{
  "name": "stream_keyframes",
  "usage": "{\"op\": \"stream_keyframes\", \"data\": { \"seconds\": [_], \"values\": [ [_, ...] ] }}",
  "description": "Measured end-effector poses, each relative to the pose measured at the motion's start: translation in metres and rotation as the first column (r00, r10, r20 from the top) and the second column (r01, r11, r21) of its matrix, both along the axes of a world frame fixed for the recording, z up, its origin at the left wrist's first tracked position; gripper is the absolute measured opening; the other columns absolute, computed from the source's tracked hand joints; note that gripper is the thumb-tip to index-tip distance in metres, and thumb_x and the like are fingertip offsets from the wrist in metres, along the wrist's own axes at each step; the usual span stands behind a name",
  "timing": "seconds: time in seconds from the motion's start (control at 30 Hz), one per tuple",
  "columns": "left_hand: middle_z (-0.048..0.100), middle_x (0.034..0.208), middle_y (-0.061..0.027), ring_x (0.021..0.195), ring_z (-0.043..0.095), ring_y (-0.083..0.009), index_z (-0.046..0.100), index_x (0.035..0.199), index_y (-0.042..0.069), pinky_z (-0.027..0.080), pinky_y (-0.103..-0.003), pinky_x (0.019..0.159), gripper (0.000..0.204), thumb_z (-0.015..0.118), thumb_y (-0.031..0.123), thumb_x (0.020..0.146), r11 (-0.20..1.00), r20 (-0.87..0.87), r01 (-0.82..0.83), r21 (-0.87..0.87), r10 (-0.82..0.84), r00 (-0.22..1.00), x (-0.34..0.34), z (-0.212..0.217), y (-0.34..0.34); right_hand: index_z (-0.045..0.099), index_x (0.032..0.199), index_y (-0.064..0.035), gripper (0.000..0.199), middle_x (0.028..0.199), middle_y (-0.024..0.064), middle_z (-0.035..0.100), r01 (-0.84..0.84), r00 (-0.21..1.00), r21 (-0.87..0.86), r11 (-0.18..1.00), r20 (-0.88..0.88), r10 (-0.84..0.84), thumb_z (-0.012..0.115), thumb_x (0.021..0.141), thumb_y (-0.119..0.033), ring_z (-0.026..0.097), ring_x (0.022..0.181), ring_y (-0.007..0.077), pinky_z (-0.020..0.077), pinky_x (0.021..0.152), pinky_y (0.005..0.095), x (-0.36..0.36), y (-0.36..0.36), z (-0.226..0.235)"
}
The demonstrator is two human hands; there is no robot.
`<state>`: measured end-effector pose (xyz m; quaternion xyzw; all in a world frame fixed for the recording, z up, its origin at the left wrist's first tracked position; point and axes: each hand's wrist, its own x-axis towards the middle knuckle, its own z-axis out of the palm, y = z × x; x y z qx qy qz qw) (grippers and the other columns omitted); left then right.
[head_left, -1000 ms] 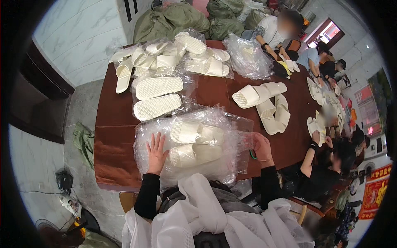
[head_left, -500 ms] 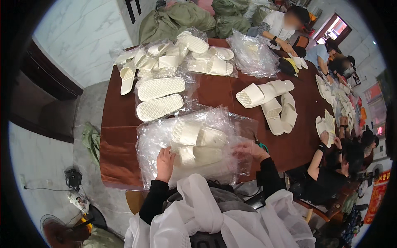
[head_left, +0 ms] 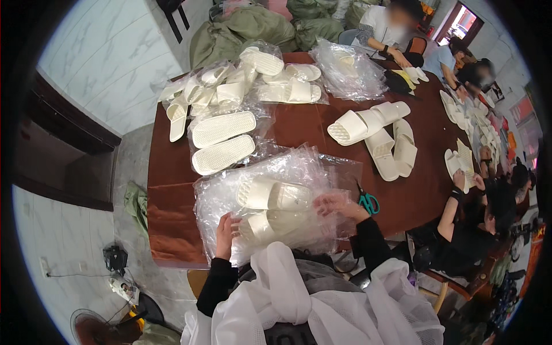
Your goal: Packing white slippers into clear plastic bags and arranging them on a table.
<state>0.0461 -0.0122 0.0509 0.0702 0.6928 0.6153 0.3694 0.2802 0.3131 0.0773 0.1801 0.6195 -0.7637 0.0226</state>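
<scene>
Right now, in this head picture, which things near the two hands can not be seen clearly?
- Slippers in the clear bag: creased, shiny plastic blurs them, so their number is unclear.
- Left hand: only its back shows; its grip on the plastic is hidden.
- Right hand: fingertips lost in plastic folds.
- Scissors: green handles show; the blades are too small to make out.

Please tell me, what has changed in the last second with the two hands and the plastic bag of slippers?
The right hand moved inward from the bag's right edge onto the top of the clear plastic bag. The left hand shifted slightly down and now rests at the bag's near left edge. The cream slippers remain inside the bag. The scissors and the other slippers on the brown table stayed where they were.
</scene>
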Motion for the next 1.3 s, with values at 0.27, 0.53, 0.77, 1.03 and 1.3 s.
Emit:
{"op": "stream_keyframes", "data": {
  "seconds": [0.27,0.53,0.77,1.03,1.3],
  "values": [
    [0.068,0.092,-0.0047,0.087,0.062,-0.0110,0.064,0.107,0.003,0.048,-0.024,0.075,0.017,0.054,0.013,0.097,0.994,-0.282,0.018,-0.112,-0.049,0.958,-0.005,-0.048,0.015,0.068,0.099,-0.0044,0.036,0.076,0.0017,0.067,0.073,0.884,0.270,0.960,0.429,-0.188,0.070,0.086,-0.038,0.059,0.065,0.0085,0.0458,0.054,0.0233,-0.026,-0.026,-0.076],
    [0.065,0.086,-0.0016,0.081,0.056,-0.0078,0.065,0.103,0.003,0.046,-0.023,0.073,0.015,0.055,0.011,0.096,0.998,-0.370,-0.042,-0.054,0.020,0.929,0.003,-0.054,0.007,0.072,0.093,-0.0027,0.035,0.077,0.0022,0.067,0.080,0.907,0.238,0.968,0.385,-0.170,0.069,0.086,-0.037,0.059,0.069,0.0100,0.0443,0.061,0.0253,-0.036,-0.045,-0.041],
    [0.062,0.083,0.0002,0.071,0.056,-0.0062,0.059,0.115,0.003,0.045,-0.021,0.061,0.020,0.049,0.013,0.101,0.981,-0.182,-0.183,0.060,0.191,0.964,0.008,-0.044,0.004,0.069,0.108,0.0005,0.040,0.094,0.0027,0.069,-0.024,0.981,0.250,0.968,0.193,-0.025,0.069,0.086,-0.033,0.062,0.085,0.0136,0.0479,0.075,0.0303,-0.036,-0.033,-0.040],
    [0.068,0.099,-0.0127,0.081,0.066,-0.0169,0.052,0.122,0.000,0.054,-0.028,0.070,0.025,0.042,0.005,0.100,0.989,-0.354,-0.147,-0.010,0.134,0.926,0.020,0.011,-0.028,0.057,0.129,-0.0033,0.047,0.110,0.0046,0.065,0.114,0.993,0.006,0.994,-0.039,-0.113,0.068,0.087,-0.023,0.059,0.093,0.0156,0.0475,0.083,0.0309,-0.029,-0.037,-0.039],
    [0.037,0.151,-0.0117,0.142,0.030,-0.0281,0.041,0.142,0.006,0.016,-0.053,0.116,0.047,0.046,0.007,0.096,0.907,-0.838,0.020,-0.421,-0.398,0.374,-0.014,0.032,0.017,0.063,0.116,-0.0032,0.037,0.092,0.0024,0.063,0.036,0.982,0.183,0.982,0.178,-0.069,0.066,0.086,-0.026,0.056,0.074,0.0124,0.0459,0.062,0.0276,-0.048,-0.059,-0.016]
  ]
}}
